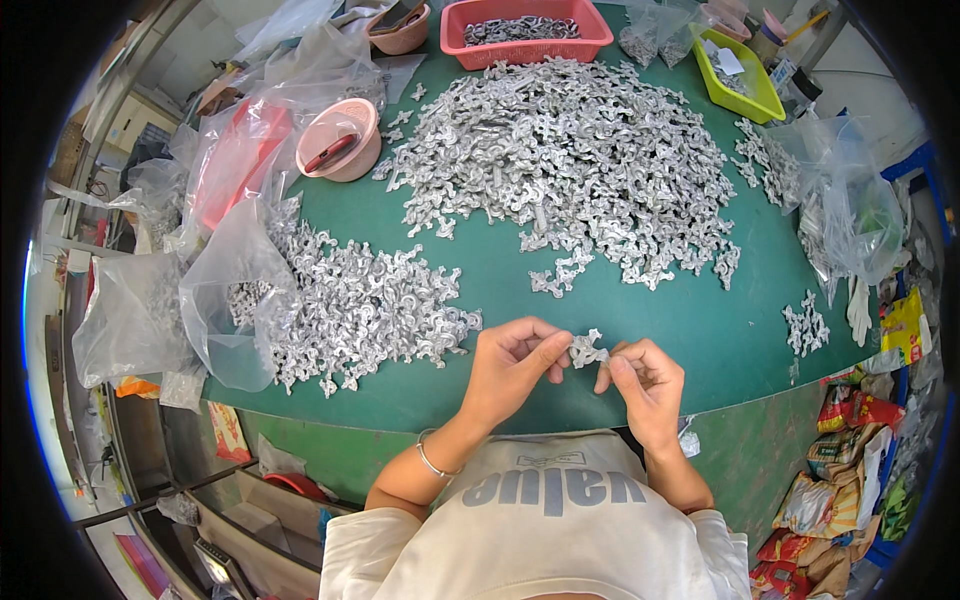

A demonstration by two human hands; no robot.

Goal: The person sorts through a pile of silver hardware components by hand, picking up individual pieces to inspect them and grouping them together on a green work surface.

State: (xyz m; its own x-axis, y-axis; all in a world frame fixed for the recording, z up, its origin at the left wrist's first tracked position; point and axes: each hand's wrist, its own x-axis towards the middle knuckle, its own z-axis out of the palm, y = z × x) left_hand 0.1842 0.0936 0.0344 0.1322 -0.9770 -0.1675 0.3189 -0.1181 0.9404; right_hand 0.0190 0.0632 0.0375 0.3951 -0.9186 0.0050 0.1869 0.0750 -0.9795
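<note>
In front of my chest, just over the table's near edge, my left hand (517,362) pinches a small silver-grey metal casting (588,350) between thumb and fingertips. The piece has an irregular outline with several short lobes. My right hand (643,385) is closed, its thumb and curled fingers right beside the casting's right end; whether they touch it or hold something small is hidden. Similar castings form a big heap (570,160) at the middle back of the table. A smaller pile of castings (360,310) spreads to the left of my left hand.
The green tabletop (480,270) also bears a pink bowl (340,140) with a red object, a red basket (525,30) of metal parts and a yellow-green basket (738,85). Clear plastic bags (235,290) crowd the left; another bag (845,200) and a few castings (805,325) lie right.
</note>
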